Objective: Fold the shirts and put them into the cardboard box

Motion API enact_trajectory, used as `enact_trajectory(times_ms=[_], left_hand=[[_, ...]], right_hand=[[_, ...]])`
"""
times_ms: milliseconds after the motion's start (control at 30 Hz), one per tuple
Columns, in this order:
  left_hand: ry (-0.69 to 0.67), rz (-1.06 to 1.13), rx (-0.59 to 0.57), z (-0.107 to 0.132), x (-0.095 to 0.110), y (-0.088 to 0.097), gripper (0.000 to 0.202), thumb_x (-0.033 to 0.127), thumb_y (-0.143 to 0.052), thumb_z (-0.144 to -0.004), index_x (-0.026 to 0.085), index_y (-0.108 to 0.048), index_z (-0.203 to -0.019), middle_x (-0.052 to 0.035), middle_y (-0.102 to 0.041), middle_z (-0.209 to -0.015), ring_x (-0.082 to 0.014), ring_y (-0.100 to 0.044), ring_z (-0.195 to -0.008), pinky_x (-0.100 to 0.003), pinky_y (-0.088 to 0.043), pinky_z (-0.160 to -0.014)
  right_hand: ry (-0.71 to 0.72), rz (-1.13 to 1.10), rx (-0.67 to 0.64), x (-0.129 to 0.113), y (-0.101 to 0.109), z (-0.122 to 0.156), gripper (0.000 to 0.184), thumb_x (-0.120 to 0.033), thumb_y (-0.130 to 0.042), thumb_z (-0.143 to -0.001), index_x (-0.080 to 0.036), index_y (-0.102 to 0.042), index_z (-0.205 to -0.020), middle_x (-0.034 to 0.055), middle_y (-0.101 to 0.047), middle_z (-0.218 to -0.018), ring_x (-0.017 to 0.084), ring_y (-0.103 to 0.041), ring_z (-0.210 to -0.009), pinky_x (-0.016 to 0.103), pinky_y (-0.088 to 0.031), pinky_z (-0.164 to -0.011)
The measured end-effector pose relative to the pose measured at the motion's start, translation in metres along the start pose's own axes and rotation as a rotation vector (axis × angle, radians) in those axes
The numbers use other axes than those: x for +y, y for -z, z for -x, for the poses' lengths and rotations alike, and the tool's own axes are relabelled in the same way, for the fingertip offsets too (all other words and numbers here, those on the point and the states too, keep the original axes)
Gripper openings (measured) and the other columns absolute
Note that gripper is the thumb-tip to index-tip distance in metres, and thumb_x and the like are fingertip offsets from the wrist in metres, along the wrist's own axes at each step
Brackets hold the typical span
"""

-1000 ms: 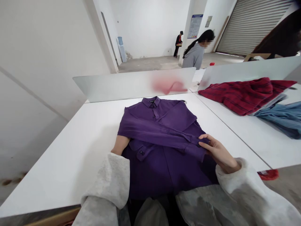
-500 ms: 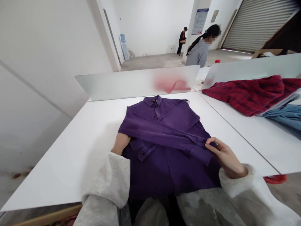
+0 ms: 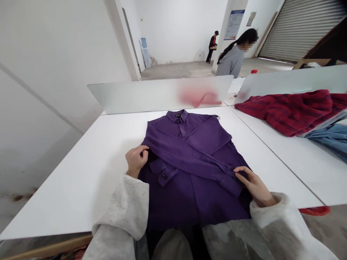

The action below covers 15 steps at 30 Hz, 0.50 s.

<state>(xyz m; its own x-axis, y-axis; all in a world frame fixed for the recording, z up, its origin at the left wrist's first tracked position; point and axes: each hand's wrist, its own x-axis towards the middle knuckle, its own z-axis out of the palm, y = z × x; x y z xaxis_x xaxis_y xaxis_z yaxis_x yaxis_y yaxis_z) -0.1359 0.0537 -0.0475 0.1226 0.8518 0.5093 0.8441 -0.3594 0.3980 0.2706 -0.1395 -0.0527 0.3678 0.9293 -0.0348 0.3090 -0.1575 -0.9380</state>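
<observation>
A purple button-up shirt (image 3: 189, 159) lies on the white table (image 3: 81, 173), collar away from me, with both sleeves folded across the front. My left hand (image 3: 136, 160) rests at the shirt's left edge, fingers curled and pinching the fold of the sleeve there. My right hand (image 3: 253, 185) sits at the shirt's right side with thumb and fingers closed on the cuff (image 3: 233, 178) of the sleeve that crosses the chest. Both forearms wear grey fleece sleeves. The shirt's hem hangs over the near table edge.
A frosted divider panel (image 3: 159, 94) stands behind the shirt. On the adjoining table to the right lie a red plaid garment (image 3: 292, 110) and a blue one (image 3: 330, 137). A person in grey (image 3: 231, 59) stands beyond the divider; another stands far back.
My left hand has come out from under the shirt's sleeve and now grips its left edge. My right hand has shifted the cuff slightly down and toward me.
</observation>
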Motion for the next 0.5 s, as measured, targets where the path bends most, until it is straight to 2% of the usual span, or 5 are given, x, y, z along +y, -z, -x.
enact_trajectory(times_ms=[100, 233, 333, 433, 500], left_hand=[[-0.085, -0.008, 0.192, 0.002, 0.006, 0.007, 0.028, 0.021, -0.041, -0.084, 0.019, -0.069, -0.085, -0.0055, -0.071, -0.086, -0.0196, -0.065, -0.084, -0.032, -0.048, -0.083], [-0.265, -0.120, -0.075, -0.001, 0.008, -0.004, 0.043, 0.033, -0.038, -0.092, 0.015, -0.053, -0.129, -0.0111, -0.053, -0.135, -0.0235, -0.046, -0.127, -0.040, -0.032, -0.109], [-0.274, -0.250, -0.289, -0.001, 0.003, -0.017, 0.052, 0.041, -0.038, -0.092, 0.015, -0.047, -0.136, -0.0121, -0.045, -0.143, -0.0271, -0.036, -0.135, -0.047, -0.023, -0.114], [-0.262, -0.303, -0.353, 0.001, -0.001, -0.023, 0.053, 0.043, -0.038, -0.092, 0.017, -0.044, -0.138, -0.0105, -0.042, -0.145, -0.0268, -0.034, -0.136, -0.047, -0.021, -0.114], [-0.260, -0.312, -0.358, 0.001, -0.002, -0.022, 0.054, 0.043, -0.037, -0.093, 0.017, -0.044, -0.139, -0.0099, -0.040, -0.146, -0.0266, -0.033, -0.137, -0.047, -0.021, -0.114]], right_hand=[[0.076, 0.135, 0.018, 0.009, 0.001, -0.001, 0.044, -0.063, -0.062, -0.069, -0.021, -0.060, -0.083, 0.0043, -0.062, -0.083, 0.019, -0.056, -0.074, 0.030, -0.049, -0.064], [0.153, 0.247, -0.025, 0.024, 0.014, -0.008, 0.044, -0.063, -0.053, -0.076, -0.021, -0.059, -0.086, 0.0078, -0.065, -0.092, 0.021, -0.062, -0.078, 0.034, -0.053, -0.067], [0.287, 0.460, 0.016, 0.027, 0.033, -0.018, 0.047, -0.063, -0.042, -0.084, -0.020, -0.060, -0.093, 0.0138, -0.063, -0.108, 0.024, -0.066, -0.081, 0.038, -0.056, -0.067], [0.564, 0.799, 0.065, 0.002, 0.044, -0.024, 0.056, -0.061, -0.034, -0.088, -0.017, -0.062, -0.106, 0.0206, -0.056, -0.123, 0.033, -0.061, -0.105, 0.049, -0.052, -0.085], [0.767, 0.938, -0.015, -0.031, 0.037, -0.024, 0.056, -0.058, -0.033, -0.091, -0.016, -0.059, -0.118, 0.0203, -0.048, -0.135, 0.035, -0.049, -0.122, 0.053, -0.045, -0.096]])
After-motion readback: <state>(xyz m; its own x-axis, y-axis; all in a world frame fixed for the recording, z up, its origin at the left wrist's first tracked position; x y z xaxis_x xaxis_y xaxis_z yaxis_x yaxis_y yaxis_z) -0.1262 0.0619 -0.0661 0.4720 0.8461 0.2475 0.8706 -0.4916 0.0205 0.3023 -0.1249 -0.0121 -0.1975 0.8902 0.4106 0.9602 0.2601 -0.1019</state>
